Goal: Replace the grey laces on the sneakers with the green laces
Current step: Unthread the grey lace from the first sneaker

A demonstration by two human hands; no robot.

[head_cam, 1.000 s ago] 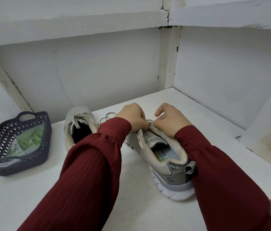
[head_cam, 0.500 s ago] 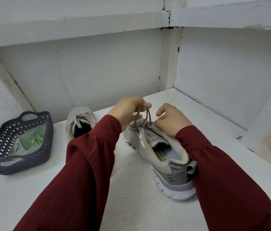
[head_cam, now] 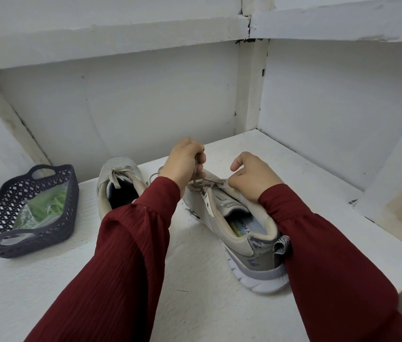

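My left hand (head_cam: 183,161) was curled tight round the grey lace (head_cam: 208,181) and held it lifted above the near sneaker (head_cam: 244,233). The strands ran taut from my fist down to the top eyelets. My right hand (head_cam: 254,176) had its fingers curled too and gripped the near sneaker at the top of the tongue. Whether it also pinched a bit of the lace, I could not tell.

That sneaker stood on the white shelf (head_cam: 195,304) in front of me, heel towards me, its toe hidden behind my hands. Its mouth gaped and showed a pale insole with yellow-green print.

The far sneaker (head_cam: 118,169) stood to the left and further back, partly behind my left sleeve (head_cam: 125,243). A bow (head_cam: 118,175) was tied over its tongue, and its inside was dark.

Well to the left of both shoes stood the basket (head_cam: 70,193), dark plastic with a lattice wall and a handle hole at each end. In it lay a clear bag (head_cam: 29,215), and inside the bag were the green laces (head_cam: 49,206), bunched in a tangle. The bag lay on the basket's bottom and covered most of it, one end reaching the nearer handle hole. The basket and its bag were well apart from both my hands.
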